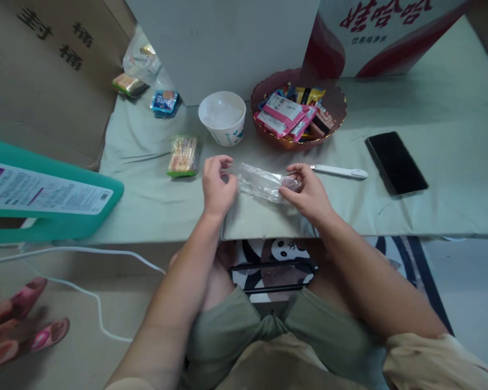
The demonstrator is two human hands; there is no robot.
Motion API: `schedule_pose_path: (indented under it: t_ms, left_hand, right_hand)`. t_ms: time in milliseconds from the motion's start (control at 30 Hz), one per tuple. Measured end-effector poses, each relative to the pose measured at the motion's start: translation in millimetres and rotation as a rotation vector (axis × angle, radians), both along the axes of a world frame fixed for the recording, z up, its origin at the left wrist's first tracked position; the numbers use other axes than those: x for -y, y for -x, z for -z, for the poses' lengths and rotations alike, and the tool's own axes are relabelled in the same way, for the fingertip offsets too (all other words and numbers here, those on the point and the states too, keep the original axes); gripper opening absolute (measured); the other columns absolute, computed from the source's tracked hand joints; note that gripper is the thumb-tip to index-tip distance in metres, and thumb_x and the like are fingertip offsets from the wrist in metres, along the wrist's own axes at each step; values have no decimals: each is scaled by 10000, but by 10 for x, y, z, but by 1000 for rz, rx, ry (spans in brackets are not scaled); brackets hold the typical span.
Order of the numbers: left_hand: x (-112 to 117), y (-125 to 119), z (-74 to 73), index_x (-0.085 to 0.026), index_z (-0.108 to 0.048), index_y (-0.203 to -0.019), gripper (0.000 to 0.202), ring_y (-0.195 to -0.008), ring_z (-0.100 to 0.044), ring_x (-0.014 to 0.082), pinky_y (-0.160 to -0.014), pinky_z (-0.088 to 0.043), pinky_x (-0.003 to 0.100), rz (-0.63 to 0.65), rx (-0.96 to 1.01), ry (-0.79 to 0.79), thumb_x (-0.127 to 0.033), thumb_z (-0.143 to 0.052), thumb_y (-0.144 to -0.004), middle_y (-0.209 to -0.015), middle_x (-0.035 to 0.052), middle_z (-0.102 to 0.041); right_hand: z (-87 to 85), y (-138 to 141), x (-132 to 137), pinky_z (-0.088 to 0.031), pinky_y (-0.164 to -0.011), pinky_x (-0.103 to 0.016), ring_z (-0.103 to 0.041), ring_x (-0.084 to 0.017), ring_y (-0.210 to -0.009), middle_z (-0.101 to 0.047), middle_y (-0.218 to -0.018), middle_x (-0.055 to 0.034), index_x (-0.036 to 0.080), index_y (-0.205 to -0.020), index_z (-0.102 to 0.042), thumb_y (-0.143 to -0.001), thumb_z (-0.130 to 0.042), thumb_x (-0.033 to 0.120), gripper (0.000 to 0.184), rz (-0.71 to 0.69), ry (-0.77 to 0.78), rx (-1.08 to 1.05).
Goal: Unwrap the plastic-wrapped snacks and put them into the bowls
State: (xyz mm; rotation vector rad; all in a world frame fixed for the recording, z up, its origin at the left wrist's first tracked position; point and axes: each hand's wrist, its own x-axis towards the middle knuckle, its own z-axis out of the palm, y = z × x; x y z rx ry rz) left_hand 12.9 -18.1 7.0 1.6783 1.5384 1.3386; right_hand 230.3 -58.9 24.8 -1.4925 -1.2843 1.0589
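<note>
A crinkled clear plastic wrapper [260,182] lies low over the cloth-covered table between my hands. My right hand [309,194] pinches its right end between thumb and fingers. At the wrapper's left end is my left hand [218,186], its fingers curved and parted from the thumb; I cannot tell whether it touches the plastic. Just beyond my right fingers rests a slim white-handled tool [339,171], like a small knife, its tip hidden behind the hand. A packet of pale stick-shaped snacks [184,156] sits left of my left hand.
Behind the hands stand a paper bowl [223,118] and a scalloped basket [341,111] of wrapped snacks. A phone [396,163] lies to the right. Blue packets [165,103], a green jug [85,208] and cartons [236,43] border the area. Another person's feet [51,334] show lower left.
</note>
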Motion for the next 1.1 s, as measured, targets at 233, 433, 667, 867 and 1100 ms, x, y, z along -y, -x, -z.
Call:
schedule_pose_path:
  t_ms: [233, 433, 667, 867, 1100]
  left_hand:
    - [237, -250, -87, -217, -615, -1045, 259, -1052, -641, 230, -936, -541, 392, 234, -201, -118, -364, -673, -840, -1095, 84, -674]
    - [197, -351, -103, -205, -598, -1232, 535, -1055, -691, 233, -889, -544, 339, 608, 82, 277, -494, -715, -797, -1207, 102, -714]
    - [67, -324, -98, -196, -604, -880, 217, -695, -559, 135, -667, -455, 262, 226, 164, 280, -360, -687, -765, -782, -9, -626]
    - [42, -188, -228, -209, -533, -736, 129, -637, -463, 117, -624, -397, 256, -102, 33, 25, -188, -659, -723, -699, -34, -512]
    - [-718, -15, -755, -214, -523, -736, 186, -874, -590, 183, -827, -461, 327, -328, -376, -212, -97, -666, -714, -792, 3, -570]
  right_hand:
    - [-39, 83, 15, -409, -691, -288, -506, -137, -718, -604, -826, 1, 227, -716, -446, -702, -710, 390, 311, -191, 20, -206]
    - [-78, 118, 11, -363, -582, -262, -409, -122, -601, -429, -677, 45, 245, -707, -334, -649, -662, 352, 350, -251, 116, -594]
    - [17, 44, -82, -487, -771, -327, -597, -169, -825, -661, -926, -27, 243, -850, -524, -714, -624, 389, 223, -7, -20, -350]
    - [73, -24, -61, -465, -703, -318, -571, -149, -731, -638, -836, -10, 232, -879, -561, -774, -602, 354, 166, -51, -156, -130]
    - [19, 62, -109, -437, -666, -313, -560, -151, -696, -617, -790, -3, 231, -913, -549, -791, -549, 339, 163, -137, -111, -107]
